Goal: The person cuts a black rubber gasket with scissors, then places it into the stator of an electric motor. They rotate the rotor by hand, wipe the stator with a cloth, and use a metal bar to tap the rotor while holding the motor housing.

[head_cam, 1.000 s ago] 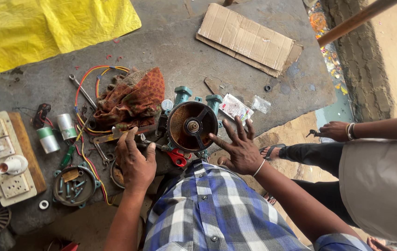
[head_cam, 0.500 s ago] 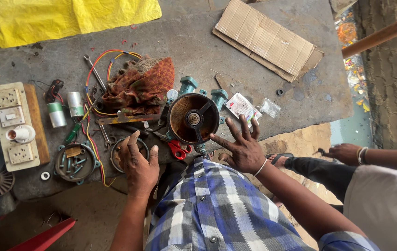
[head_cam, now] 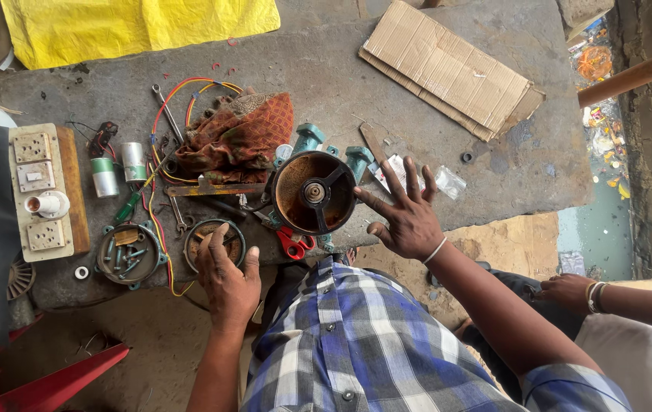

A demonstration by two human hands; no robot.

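Two grips apart: left hand (head_cam: 226, 275) flat on round metal cover (head_cam: 214, 243); right hand (head_cam: 408, 214) splayed, fingertip touching pump housing (head_cam: 314, 192) on table (head_cam: 433, 145).

A grey stone slab (head_cam: 448, 152) serves as the workbench. Beside the right hand (head_cam: 410, 217) stand a rusty round motor housing (head_cam: 314, 192) and small clear packets (head_cam: 448, 183); folded cardboard (head_cam: 452, 69) lies beyond it. Under the left hand (head_cam: 226, 275) sits a round metal cover (head_cam: 204, 233), with red-handled scissors (head_cam: 294, 244) just beside, a tray of screws (head_cam: 127, 255), a switchboard (head_cam: 40, 191) and patterned cloth (head_cam: 238, 137) farther off.
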